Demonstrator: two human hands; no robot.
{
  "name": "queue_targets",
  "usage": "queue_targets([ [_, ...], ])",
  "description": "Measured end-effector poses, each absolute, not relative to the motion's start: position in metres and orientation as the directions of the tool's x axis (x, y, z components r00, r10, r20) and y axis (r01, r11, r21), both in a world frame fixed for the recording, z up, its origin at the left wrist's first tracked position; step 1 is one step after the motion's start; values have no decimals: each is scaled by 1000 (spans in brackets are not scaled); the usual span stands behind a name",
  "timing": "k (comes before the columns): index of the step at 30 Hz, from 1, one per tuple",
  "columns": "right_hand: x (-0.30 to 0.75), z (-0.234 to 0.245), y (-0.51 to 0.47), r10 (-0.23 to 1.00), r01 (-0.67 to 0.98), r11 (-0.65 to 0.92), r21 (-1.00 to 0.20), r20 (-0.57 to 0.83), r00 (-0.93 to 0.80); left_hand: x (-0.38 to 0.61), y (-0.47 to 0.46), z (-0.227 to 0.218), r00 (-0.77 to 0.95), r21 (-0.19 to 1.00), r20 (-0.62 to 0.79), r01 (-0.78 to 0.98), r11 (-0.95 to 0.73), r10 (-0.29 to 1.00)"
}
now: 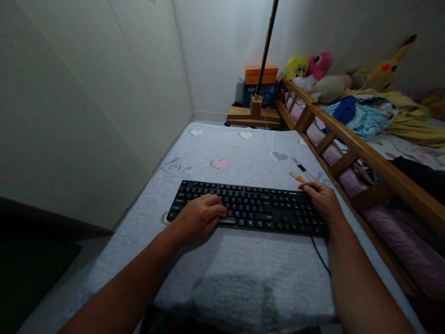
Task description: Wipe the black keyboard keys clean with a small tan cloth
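A black full-size keyboard lies across the bed, its keys facing up. My left hand rests on its left half, fingers bent and held together over the keys near the space bar; their undersides are hidden, so I cannot make out what they grip. At the keyboard's upper right corner, my right hand pinches the orange-yellow handle of a small flat brush between thumb and finger. The brush's pale bristles point to the upper left. Just beyond it lies a thin metal tool with a black section.
A grey-blue sheet with hearts covers the bed. The keyboard's cable runs toward me. A wooden rail borders the right side, with clothes and plush toys beyond. Boxes and a pole on a wooden base stand at the back.
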State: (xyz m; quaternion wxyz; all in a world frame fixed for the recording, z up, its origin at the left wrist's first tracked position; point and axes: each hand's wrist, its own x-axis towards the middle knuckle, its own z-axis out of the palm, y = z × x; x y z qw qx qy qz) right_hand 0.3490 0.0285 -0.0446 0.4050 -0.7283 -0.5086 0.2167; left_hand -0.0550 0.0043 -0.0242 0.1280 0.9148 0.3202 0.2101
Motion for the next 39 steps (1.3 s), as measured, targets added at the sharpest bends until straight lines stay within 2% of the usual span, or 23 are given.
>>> queue_targets([
  [7, 345, -39, 27, 914, 549, -164, -820, 84, 397, -62, 4, -21, 691, 326, 308, 569, -755, 654],
  [18, 346, -42, 28, 916, 553, -158, -818, 88, 392, -86, 13, -15, 639, 337, 294, 626, -703, 710],
  [25, 342, -37, 28, 910, 551, -171, -817, 84, 406, -70, 7, -17, 636, 406, 418, 508, -760, 649],
  [31, 344, -39, 28, 910, 559, -162, -814, 96, 403, -52, 1, -24, 689, 373, 397, 483, -792, 607],
  [39, 342, -36, 27, 914, 562, -161, -811, 92, 395, -54, 4, -29, 707, 344, 356, 509, -789, 611],
])
